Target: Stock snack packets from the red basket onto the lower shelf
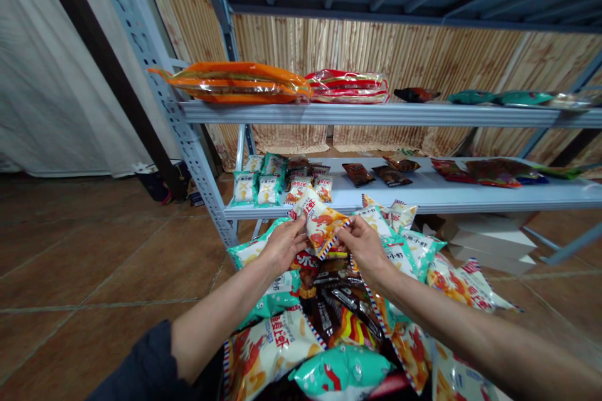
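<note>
Though near shelf edge (423, 199), packet (320, 223) aloft

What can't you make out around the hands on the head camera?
Head view:
- Parts of the snack bag between the left hand and right hand: hidden by them.
- Whatever holds the pile of bags: hidden by the bags, cut off by the bottom edge.
- Print on the dark packets on the lower shelf: too small.
</note>
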`<move>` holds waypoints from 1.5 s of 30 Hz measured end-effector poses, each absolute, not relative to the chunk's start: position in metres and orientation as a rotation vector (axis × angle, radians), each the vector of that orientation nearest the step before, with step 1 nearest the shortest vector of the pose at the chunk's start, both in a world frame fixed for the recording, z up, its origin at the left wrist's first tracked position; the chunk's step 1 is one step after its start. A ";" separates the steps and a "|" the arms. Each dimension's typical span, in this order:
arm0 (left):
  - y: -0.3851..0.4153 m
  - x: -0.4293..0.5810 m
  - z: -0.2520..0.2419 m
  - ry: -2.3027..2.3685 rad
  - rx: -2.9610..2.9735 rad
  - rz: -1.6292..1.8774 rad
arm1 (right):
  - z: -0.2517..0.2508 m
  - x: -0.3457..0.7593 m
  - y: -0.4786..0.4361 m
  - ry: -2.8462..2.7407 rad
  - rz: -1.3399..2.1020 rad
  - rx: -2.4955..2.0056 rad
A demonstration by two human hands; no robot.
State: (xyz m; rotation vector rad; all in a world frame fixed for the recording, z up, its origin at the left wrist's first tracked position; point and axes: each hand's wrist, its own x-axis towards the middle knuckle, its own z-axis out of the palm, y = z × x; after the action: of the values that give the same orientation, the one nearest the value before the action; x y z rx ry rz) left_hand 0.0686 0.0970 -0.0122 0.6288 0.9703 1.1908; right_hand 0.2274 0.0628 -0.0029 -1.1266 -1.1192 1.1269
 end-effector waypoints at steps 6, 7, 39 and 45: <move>0.092 0.071 -0.008 0.863 0.617 1.239 | 0.009 0.227 0.062 -1.708 0.636 -1.088; 0.092 0.070 -0.007 0.834 0.615 1.228 | 0.011 0.226 0.061 -1.807 0.526 -1.080; 0.071 0.068 -0.005 0.734 0.888 1.071 | 0.023 0.254 0.104 -1.456 0.713 -1.217; 0.067 0.071 0.000 0.740 0.931 0.998 | 0.025 0.254 0.113 -1.374 1.101 -1.157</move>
State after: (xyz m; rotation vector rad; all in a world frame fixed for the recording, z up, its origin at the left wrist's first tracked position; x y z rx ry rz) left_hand 0.0708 0.0670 0.0002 0.9315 0.7396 0.9981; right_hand 0.2543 0.1131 0.0251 -1.1574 -1.3736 1.1008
